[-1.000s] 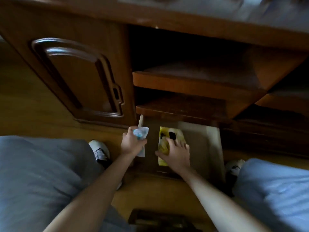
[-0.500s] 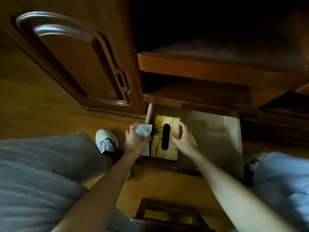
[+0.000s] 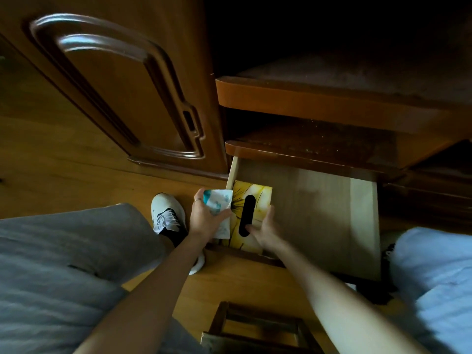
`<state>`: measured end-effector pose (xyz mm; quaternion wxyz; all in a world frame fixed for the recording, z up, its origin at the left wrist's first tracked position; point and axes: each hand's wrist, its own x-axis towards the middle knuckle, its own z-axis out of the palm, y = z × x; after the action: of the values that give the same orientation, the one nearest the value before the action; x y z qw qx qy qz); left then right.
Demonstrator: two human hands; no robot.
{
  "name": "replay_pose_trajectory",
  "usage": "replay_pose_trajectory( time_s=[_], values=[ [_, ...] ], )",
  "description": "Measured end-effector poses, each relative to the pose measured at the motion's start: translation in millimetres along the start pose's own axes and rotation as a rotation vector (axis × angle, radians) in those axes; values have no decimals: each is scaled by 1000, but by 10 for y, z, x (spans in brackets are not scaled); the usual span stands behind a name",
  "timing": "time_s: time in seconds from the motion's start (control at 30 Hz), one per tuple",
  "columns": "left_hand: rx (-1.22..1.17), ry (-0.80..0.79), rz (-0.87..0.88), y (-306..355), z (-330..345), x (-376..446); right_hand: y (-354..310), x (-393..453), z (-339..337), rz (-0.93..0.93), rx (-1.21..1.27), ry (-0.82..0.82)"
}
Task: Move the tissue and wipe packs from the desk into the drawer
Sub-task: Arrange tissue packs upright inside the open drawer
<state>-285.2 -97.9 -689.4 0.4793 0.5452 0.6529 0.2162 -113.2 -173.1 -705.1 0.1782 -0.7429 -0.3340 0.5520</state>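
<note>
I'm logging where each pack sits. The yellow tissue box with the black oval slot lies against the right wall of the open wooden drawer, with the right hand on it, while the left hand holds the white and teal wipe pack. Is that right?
Not quite. The head view shows the yellow tissue box with the black oval slot against the left wall of the open wooden drawer, not the right. The rest stands: the right hand is on it, and the left hand holds the white and teal wipe pack.

drawer (image 3: 332, 213) floor bare right of tissue box (image 3: 251, 200), shelf (image 3: 306, 152) overhanging

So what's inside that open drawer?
The drawer holds a yellow tissue box at its left side, gripped by the right hand. The rest shows bare wood; anything under the box is hidden.
</note>
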Motion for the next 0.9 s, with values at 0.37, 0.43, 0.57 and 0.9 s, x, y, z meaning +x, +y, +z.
replay_pose_trajectory(
  time_s=[0.37, 0.43, 0.57, 0.9],
  values=[
    [-94, -184, -15, 419, 98, -168, -116, -268, -293, -133, 147, 243],
    [-89, -253, 8, 501, 169, -225, -124, -351, -425, -204, 233, 46],
    [106, -203, 114, 622, 329, -361, 156, -406, -639, -261, 215, 130],
    [856, -136, 350, 387, 397, -303, 870, -416, -1031, 53, -130, 78]
  ],
)
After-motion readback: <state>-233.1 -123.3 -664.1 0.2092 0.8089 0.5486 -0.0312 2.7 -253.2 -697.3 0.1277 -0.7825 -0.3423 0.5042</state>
